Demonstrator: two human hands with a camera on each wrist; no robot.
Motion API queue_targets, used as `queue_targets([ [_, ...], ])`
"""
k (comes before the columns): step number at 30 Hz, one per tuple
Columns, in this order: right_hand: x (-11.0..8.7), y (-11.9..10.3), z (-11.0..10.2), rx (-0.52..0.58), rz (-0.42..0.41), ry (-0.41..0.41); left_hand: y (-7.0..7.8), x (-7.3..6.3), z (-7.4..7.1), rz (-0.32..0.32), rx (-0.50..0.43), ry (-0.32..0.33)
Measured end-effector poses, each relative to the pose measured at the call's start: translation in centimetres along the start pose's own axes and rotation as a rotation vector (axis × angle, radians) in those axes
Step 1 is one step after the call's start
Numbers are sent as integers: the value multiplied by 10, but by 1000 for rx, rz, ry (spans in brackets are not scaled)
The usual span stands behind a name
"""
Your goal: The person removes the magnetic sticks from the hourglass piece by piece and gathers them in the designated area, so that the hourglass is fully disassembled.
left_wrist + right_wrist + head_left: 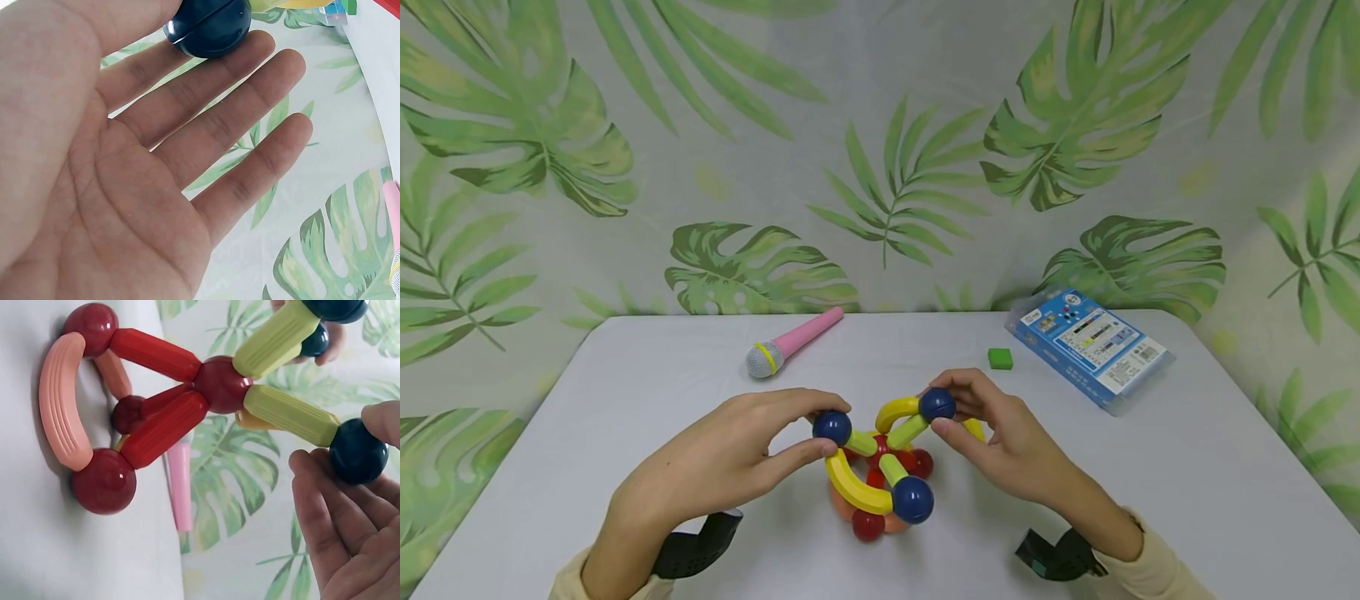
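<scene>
A toy of balls and rods stands on the table between both hands. Its base has red balls (104, 481), red rods and salmon curved rods (62, 403); light green rods (290, 415) spread upward from a red middle ball (223, 384). My left hand (715, 454) pinches the left dark blue ball (832, 427), its other fingers stretched out. With thumb and fingertips, my right hand (1011, 442) holds another blue ball (358, 451). A yellow curved rod (856, 487) runs from the left ball to the front blue ball (913, 499). Another yellow curved rod (895, 411) meets the right ball.
A pink toy microphone (797, 340) lies at the back of the white table (647, 375). Further right are a small green block (1000, 358) and a blue toy box (1090, 346) in clear wrapping. Some yellow (975, 429) shows beside the right hand's fingers. Leaf-print cloth hangs behind.
</scene>
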State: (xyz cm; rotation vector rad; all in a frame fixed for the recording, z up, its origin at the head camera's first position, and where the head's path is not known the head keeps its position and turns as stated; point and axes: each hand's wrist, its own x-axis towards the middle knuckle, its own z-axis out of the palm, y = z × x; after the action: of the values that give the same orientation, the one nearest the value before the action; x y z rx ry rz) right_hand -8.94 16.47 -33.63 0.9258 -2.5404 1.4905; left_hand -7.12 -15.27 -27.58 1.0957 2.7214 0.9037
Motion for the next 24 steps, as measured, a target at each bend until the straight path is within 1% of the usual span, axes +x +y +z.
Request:
queue_targets([
  [6, 0, -1, -2, -111, 13, -9, 0, -1, -1, -10, 0, -5],
  [12, 1, -1, -4, -173, -19, -39, 0, 0, -1, -12, 5, -5],
  [15, 1, 0, -5, -194, -15, -61, 0, 0, 0, -5, 6, -1],
  [17, 1, 1, -5, -177, 1, -76, -1, -1, 0, 1, 7, 3],
  [20, 0, 1, -7, -110, 42, -103, -1, 0, 0, 8, 9, 8],
  [24, 0, 2, -7, -28, 97, -125, 0, 0, 0, 3, 11, 6],
])
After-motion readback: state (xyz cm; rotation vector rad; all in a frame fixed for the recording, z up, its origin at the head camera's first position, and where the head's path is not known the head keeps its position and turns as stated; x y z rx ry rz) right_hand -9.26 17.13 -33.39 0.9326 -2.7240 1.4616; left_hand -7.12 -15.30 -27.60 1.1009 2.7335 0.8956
